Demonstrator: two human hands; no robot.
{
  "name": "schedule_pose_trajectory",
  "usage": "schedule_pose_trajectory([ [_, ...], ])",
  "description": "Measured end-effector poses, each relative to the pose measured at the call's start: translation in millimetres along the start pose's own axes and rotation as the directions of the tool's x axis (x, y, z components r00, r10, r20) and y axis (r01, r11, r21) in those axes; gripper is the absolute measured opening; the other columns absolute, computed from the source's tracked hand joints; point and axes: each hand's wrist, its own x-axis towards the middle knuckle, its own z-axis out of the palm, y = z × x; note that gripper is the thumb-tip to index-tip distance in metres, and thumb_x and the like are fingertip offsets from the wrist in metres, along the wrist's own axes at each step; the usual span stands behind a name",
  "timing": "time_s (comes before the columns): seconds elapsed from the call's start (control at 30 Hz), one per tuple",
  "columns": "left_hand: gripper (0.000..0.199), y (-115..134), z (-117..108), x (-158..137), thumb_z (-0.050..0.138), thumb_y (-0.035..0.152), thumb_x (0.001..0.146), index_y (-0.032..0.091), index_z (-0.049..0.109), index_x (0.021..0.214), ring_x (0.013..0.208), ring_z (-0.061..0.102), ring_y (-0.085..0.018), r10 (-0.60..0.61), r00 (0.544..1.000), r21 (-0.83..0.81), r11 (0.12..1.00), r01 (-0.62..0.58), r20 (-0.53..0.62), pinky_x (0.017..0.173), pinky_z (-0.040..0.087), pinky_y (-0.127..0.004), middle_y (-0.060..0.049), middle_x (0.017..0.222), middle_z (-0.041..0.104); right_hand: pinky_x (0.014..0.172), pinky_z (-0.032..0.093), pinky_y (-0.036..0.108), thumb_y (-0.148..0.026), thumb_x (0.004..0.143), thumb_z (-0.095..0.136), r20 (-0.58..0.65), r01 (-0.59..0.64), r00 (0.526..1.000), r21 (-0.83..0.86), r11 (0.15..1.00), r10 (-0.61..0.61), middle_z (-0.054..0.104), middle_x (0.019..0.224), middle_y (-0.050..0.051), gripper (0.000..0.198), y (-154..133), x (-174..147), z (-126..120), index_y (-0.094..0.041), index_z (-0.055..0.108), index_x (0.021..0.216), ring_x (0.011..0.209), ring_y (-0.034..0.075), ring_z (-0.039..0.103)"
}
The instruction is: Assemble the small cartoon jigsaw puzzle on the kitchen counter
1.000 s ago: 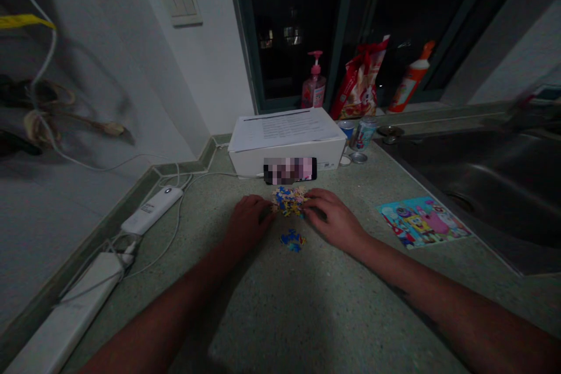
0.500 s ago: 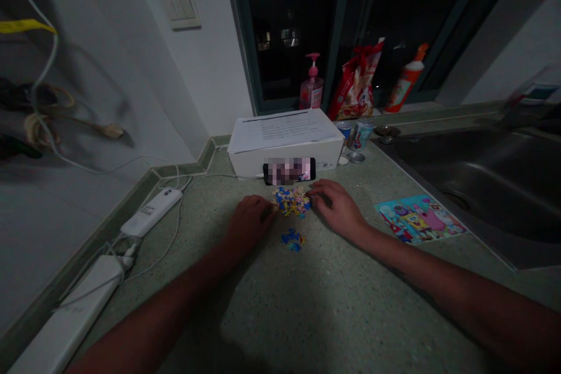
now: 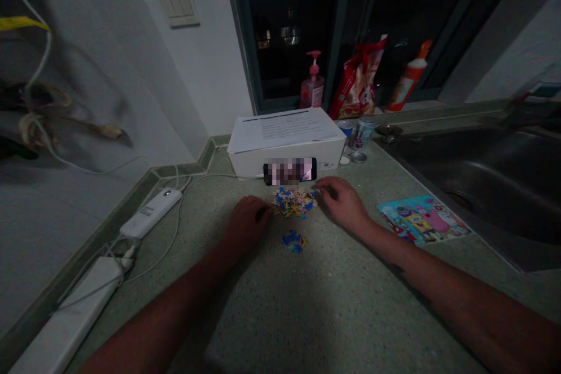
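The green speckled surface (image 3: pixel 272 304) fills most of the lower view, with a raised border along its left and far edges. Its widest room for moving lies between the forearms, on the near side of the puzzle pieces. The metal sink (image 3: pixel 495 175) bounds the right edge. Near the far left corner stands a white box (image 3: pixel 248 162) topped with printed paper (image 3: pixel 284 130), blocking movement toward the far edge. A white power strip (image 3: pixel 65 315) and its cables take up the left edge; a white device (image 3: pixel 151 212) lies just beyond it. Past the far edge, a red bag (image 3: pixel 357 85) stands between a pink pump bottle (image 3: pixel 312 93) and an orange bottle (image 3: pixel 407 86). The picture card (image 3: pixel 423 219) lies beside the sink rim.

The left hand (image 3: pixel 248 221) has its fingers curled at the pile's left side; whether they pinch a piece cannot be told. The right hand (image 3: pixel 344 201) is loosely released, thumb and forefinger parted, just right of the pile. A phone (image 3: pixel 290 171) stands against the box front, close behind the pieces, and a can (image 3: pixel 363 133) stands right of the box. The puzzle pile (image 3: pixel 294 201) lies between the hands, a smaller cluster (image 3: pixel 294 241) nearer the person.

Compared with a second ago, the right hand has drawn back rightward, and the pile's right side shows more fully.
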Motion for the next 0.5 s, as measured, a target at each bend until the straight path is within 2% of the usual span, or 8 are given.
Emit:
schedule_pose_trajectory([
  [0.1, 0.014, -2.6, -0.2, 0.3, 0.063, 0.024, 0.097, 0.02, 0.076, 0.094, 0.097, 0.066, -0.025, -0.059, 0.998, -0.044, 0.997, 0.057, -0.034, 0.093, 0.052, -0.04, -0.007, 0.096, 0.073, 0.102, 0.053, 0.052, -0.019, 0.089, 0.057, 0.04, 0.042, 0.998, -0.045, 0.998, -0.04, 0.076, 0.111, 0.011, 0.022, 0.4, -3.2, -4.4, -0.022, 0.075, 0.102, 0.11, 0.03, 0.068],
  [0.2, 0.012, -4.3, -2.9, -0.4, 0.066, 0.026, 0.094, 0.019, 0.076, 0.092, 0.091, 0.067, -0.023, -0.166, 0.985, -0.119, 0.98, 0.158, -0.055, 0.088, 0.053, -0.037, -0.006, 0.093, 0.072, 0.104, 0.053, 0.053, -0.018, 0.09, 0.058, 0.077, 0.081, 0.994, -0.08, 0.993, -0.075, 0.075, 0.114, 0.012, 0.022, 1.4, -6.2, -8.3, -0.022, 0.076, 0.1, 0.114, 0.03, 0.068],
  [0.33, 0.013, -2.8, -12.0, -5.1, 0.067, 0.029, 0.092, 0.019, 0.076, 0.091, 0.082, 0.066, -0.021, -0.301, 0.954, -0.209, 0.934, 0.291, -0.014, 0.079, 0.052, -0.034, -0.005, 0.089, 0.072, 0.104, 0.054, 0.052, -0.018, 0.091, 0.059, 0.134, 0.139, 0.983, -0.117, 0.983, -0.123, 0.074, 0.118, 0.012, 0.021, 0.8, -8.5, -10.0, -0.022, 0.077, 0.101, 0.115, 0.03, 0.067],
  [0.4, 0.015, 1.5, -17.4, -9.1, 0.067, 0.031, 0.092, 0.019, 0.076, 0.09, 0.081, 0.066, -0.021, -0.316, 0.949, -0.217, 0.926, 0.308, -0.001, 0.077, 0.052, -0.034, -0.005, 0.088, 0.072, 0.106, 0.054, 0.053, -0.018, 0.092, 0.059, 0.153, 0.162, 0.978, -0.126, 0.979, -0.142, 0.073, 0.119, 0.013, 0.021, -0.2, -9.1, -9.8, -0.021, 0.077, 0.102, 0.117, 0.03, 0.067],
  [0.5, 0.016, 11.4, -22.0, -15.5, 0.065, 0.031, 0.092, 0.021, 0.077, 0.089, 0.079, 0.065, -0.021, -0.26, 0.963, -0.203, 0.942, 0.268, 0.064, 0.075, 0.052, -0.035, -0.005, 0.088, 0.073, 0.106, 0.054, 0.054, -0.018, 0.092, 0.059, 0.165, 0.174, 0.975, -0.134, 0.976, -0.151, 0.072, 0.121, 0.014, 0.021, -1.3, -9.5, -9.4, -0.02, 0.077, 0.102, 0.119, 0.031, 0.066],
])
